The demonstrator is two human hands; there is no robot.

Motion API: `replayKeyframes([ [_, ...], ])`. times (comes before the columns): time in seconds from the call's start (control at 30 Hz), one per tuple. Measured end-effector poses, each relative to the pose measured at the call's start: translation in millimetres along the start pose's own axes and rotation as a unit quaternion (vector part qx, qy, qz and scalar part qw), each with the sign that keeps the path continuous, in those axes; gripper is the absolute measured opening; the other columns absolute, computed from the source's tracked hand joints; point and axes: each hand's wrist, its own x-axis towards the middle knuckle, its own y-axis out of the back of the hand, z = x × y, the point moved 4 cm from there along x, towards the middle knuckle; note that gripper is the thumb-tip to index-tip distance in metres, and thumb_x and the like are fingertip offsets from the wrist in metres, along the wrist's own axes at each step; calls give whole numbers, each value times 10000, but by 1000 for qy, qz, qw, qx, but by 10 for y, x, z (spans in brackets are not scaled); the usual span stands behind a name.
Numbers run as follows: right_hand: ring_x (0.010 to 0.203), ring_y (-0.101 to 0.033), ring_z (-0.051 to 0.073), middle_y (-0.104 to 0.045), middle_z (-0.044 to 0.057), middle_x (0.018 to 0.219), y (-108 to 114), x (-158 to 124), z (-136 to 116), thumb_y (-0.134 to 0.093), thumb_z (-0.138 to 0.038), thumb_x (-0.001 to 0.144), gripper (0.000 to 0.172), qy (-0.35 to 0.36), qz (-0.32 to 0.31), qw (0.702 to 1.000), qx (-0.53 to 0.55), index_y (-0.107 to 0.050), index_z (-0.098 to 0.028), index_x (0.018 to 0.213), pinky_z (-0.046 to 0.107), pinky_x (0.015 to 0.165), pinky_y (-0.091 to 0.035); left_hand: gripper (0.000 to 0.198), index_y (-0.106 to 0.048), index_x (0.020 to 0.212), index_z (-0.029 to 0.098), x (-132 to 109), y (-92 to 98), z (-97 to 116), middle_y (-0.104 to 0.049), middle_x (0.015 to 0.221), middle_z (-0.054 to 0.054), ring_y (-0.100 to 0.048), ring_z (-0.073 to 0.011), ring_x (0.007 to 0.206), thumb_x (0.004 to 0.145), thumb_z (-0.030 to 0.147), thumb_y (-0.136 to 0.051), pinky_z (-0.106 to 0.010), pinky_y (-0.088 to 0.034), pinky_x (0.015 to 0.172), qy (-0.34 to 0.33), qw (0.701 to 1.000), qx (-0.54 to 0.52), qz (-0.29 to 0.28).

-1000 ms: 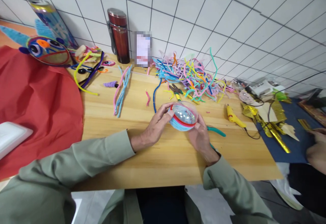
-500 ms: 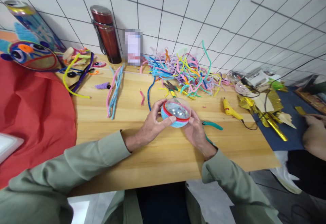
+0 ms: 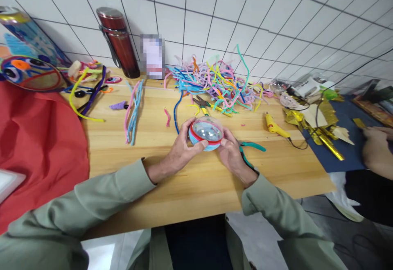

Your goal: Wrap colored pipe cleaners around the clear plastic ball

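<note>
Between my two hands is a clear plastic ball (image 3: 206, 132), its lower half wrapped in light blue pipe cleaner with a red and a pink band around the middle. My left hand (image 3: 186, 145) grips its left side, the thumb lying on the red band. On the right side my right hand (image 3: 230, 149) holds it, thumb near the rim; some fingers are hidden behind. Teal-handled pliers (image 3: 253, 146) lie partly behind my right hand. Just beyond the ball rest pliers with dark jaws (image 3: 202, 103). A dark blue pipe cleaner (image 3: 175, 114) lies beyond my left hand.
Against the tiled wall lies a heap of coloured pipe cleaners (image 3: 215, 83). A red thermos (image 3: 119, 42) and a phone (image 3: 152, 57) stand left of it. On the right are a yellow glue gun (image 3: 276, 126), gold foil (image 3: 328, 145) and another person's hand (image 3: 376, 147). Red cloth (image 3: 39, 143) covers the left.
The view has shifted slightly, so most things sit further left. My right thumb has moved a little along the ball's rim, and more of the teal pliers shows. Both hands still hold the ball.
</note>
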Motion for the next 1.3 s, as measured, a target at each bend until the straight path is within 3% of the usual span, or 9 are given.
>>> replayKeyframes([
  [0.23,1314,-686,315,-795,35,1301,-48,-18,11,-847,-444,761,479,2,-3,1000,9,-710,-312,1201,520,1123,-587,734,-433,1534,264,-36,0,100,-533,1636,-133,-495,-333,1554,954,571,-763,-510,-421,1313,-5,1000,-2,-26],
  [0.5,1369,-645,303,-743,29,1397,-161,-131,5,-814,-434,805,459,15,10,1000,16,-674,-320,1226,506,1185,-530,793,-435,1526,270,-35,25,-45,-562,1598,-127,-539,-335,1504,912,624,-791,-505,-430,1291,-9,1000,-28,-4],
  [0.7,1452,-590,305,-711,26,1470,-176,-150,33,-806,-488,826,500,20,4,999,-25,-658,-334,1278,507,1249,-467,803,-422,1514,279,-41,34,38,-586,1557,-118,-582,-319,1451,897,624,-802,-474,-462,1256,-17,1000,-9,-5],
  [0.87,1451,-617,293,-711,28,1502,-19,-239,-75,-789,-517,901,495,-12,-31,992,-120,-671,-349,1351,510,1255,-467,769,-472,1438,250,22,49,79,-641,1438,-116,-642,-315,1335,848,596,-823,-502,-512,1196,-7,998,61,5],
  [0.97,1403,-663,298,-724,55,1495,311,-334,-298,-812,-494,902,508,-10,-17,975,-223,-693,-329,1367,525,1240,-483,795,-489,1426,227,44,45,53,-639,1410,-122,-648,-327,1302,803,580,-836,-534,-506,1185,24,994,107,-1],
  [1.03,1356,-691,309,-745,68,1463,656,-371,-516,-791,-484,910,467,26,28,946,-321,-726,-315,1340,543,1206,-508,805,-477,1451,222,27,31,43,-632,1413,-124,-650,-326,1289,809,561,-826,-541,-504,1179,38,990,135,-20],
  [1.1,1286,-724,320,-776,78,1390,1053,-374,-746,-734,-450,929,407,71,81,894,-434,-758,-297,1306,557,1155,-539,799,-467,1466,219,-10,19,46,-630,1409,-124,-653,-323,1277,822,535,-820,-546,-505,1175,39,985,166,-39],
  [1.2,1225,-747,333,-816,110,1274,1653,-309,-1050,-619,-319,932,317,147,162,790,-573,-788,-253,1192,560,1119,-559,768,-464,1464,215,-72,4,62,-619,1416,-130,-651,-326,1289,842,490,-819,-545,-510,1178,14,975,213,-65],
  [1.3,1221,-733,374,-807,183,1261,2167,-156,-1206,-571,-217,885,395,159,213,672,-692,-765,-192,1228,579,1096,-563,737,-443,1482,214,-114,-23,73,-601,1433,-138,-647,-317,1311,874,427,-801,-527,-523,1181,-36,964,247,-90],
])
